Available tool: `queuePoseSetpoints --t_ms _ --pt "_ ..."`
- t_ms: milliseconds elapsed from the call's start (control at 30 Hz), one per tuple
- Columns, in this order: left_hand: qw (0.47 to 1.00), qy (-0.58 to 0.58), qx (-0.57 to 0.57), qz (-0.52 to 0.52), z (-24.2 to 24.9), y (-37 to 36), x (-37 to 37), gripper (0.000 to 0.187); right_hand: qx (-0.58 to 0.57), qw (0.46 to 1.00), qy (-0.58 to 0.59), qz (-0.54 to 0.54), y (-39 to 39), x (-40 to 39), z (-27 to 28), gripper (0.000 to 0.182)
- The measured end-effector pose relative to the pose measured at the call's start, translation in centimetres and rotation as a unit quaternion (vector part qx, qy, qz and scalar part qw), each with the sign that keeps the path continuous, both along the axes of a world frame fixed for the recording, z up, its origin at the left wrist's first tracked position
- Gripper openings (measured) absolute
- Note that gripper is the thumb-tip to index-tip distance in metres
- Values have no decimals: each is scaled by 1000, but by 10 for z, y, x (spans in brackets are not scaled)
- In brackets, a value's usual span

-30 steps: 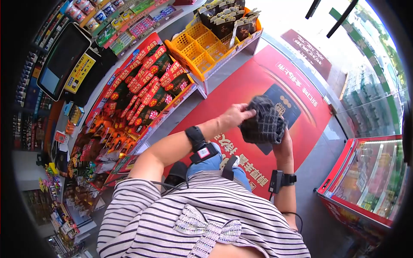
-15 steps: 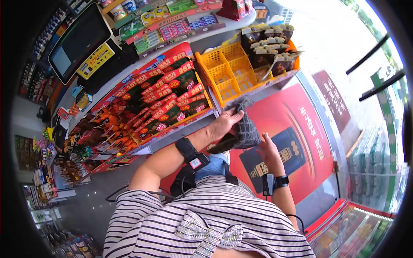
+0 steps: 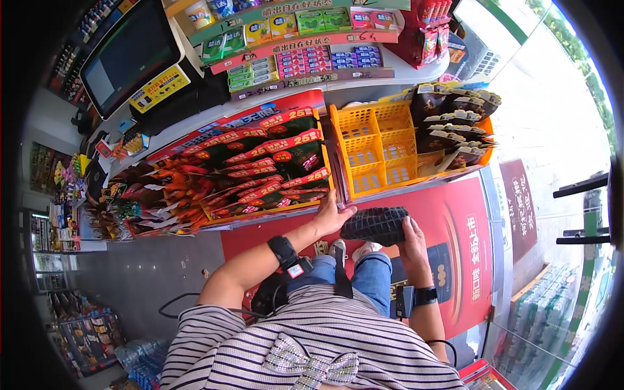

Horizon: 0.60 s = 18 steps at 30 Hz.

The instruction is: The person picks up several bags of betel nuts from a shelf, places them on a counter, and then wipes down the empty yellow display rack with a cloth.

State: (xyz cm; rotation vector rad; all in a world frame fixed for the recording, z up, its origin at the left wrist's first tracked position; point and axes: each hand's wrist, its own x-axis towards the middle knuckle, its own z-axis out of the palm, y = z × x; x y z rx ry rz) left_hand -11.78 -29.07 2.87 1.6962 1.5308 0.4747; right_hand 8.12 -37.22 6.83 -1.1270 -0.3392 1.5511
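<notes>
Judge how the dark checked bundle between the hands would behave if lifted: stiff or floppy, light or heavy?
The dark checked bundle looks like fabric, so it would probably give rather than stay stiff. The right hand grips just one end, which suggests it is fairly light. Its rounded outline might let it roll slightly.

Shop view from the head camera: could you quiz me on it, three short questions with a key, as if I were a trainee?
1. Multiple choice: what colour is the divided basket beside the red-topped packets?
A) blue
B) yellow-orange
C) white

2. True or false: the right hand holds one end of the dark checked bundle.

3. Fill the gap: the number printed large on the packets' red tops is ___.

Key: 1. B; 2. true; 3. 25
</notes>
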Motion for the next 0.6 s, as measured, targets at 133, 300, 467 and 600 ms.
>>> queuePoseSetpoints --t_ms 133,300,467,600 --pt "970 -120 -44 -204 32 18 0 92 4 999 5 46 47 -14 0 30" --pt "988 -44 48 -140 36 38 30 80 20 976 75 202 95 -19 -5 37" --pt "994 -102 -22 -31 16 89 37 42 -43 970 129 201 131 28 -41 34" --pt "996 -81 3 -49 15 109 75 44 -91 959 161 217 152 42 -83 35"
